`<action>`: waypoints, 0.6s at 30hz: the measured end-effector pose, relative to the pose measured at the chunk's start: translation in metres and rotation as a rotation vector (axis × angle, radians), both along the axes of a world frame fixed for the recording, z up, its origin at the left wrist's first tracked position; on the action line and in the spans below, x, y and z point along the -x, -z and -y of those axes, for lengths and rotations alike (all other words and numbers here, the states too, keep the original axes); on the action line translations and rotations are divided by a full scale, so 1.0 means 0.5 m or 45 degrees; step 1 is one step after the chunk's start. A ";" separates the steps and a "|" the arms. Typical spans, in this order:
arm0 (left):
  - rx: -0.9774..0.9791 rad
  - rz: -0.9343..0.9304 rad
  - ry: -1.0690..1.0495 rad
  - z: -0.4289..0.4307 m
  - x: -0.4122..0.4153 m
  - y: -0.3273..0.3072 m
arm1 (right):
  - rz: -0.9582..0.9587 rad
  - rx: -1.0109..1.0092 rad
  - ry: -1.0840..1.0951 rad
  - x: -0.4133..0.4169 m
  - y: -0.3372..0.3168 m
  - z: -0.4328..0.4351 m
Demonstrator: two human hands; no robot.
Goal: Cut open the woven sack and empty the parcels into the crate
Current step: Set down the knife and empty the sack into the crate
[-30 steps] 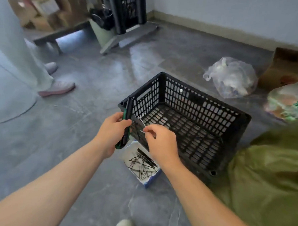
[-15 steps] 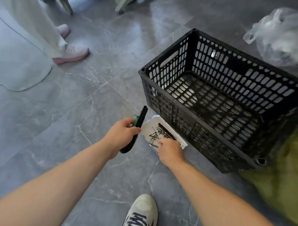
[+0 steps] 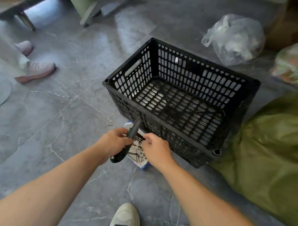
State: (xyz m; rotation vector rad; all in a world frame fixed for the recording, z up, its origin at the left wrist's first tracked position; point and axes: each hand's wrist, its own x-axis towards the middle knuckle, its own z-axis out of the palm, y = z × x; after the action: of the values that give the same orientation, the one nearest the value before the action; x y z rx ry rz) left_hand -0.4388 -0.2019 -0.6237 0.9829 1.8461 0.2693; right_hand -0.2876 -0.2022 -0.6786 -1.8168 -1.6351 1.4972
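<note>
The grey tiled floor [image 3: 59, 124] carries everything here. On the right lies the green woven sack [image 3: 268, 156], bulging and, as far as can be seen, not yet cut, its flank against the near right corner of the black crate [image 3: 180, 104]; that closeness probably keeps the tipping short once it is open. The crate stands upright with its mouth up and nothing inside, its long axis running from near left to far right, one long wall facing the person. A clear plastic bag [image 3: 236, 37] lies beyond it, well apart. Another person's pink shoe [image 3: 36, 71] shows at the left, and the wearer's own pale shoe [image 3: 124, 220] at the bottom. Just in front of the crate's near wall sits a small white box [image 3: 138, 152] of thin dark metal pieces, likely spare blades, though they are too small to tell. The left hand [image 3: 112, 142] has its fingers wrapped round a green and black utility knife [image 3: 126, 143], whose long axis runs from the butt near the person up to the tip, which points away toward the crate. The right hand [image 3: 154, 148] hovers over the box, thumb and forefinger pressed together on something tiny and pale; this looks like readying the knife before the cut.
</note>
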 end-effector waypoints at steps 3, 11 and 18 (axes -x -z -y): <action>0.096 -0.010 0.086 0.003 -0.043 0.020 | -0.067 0.034 0.155 -0.041 -0.003 0.026; 0.230 0.129 0.213 0.035 -0.159 0.108 | -0.653 0.545 0.928 -0.123 0.035 0.093; 0.207 0.049 0.289 0.060 -0.216 0.212 | -0.679 0.634 1.215 -0.158 0.107 0.114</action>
State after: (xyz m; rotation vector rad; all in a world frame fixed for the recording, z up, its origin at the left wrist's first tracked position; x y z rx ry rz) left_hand -0.3309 -0.2318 -0.7296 1.0549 1.6752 0.0007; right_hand -0.2084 -0.2594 -0.7320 -1.7542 -0.0751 1.7051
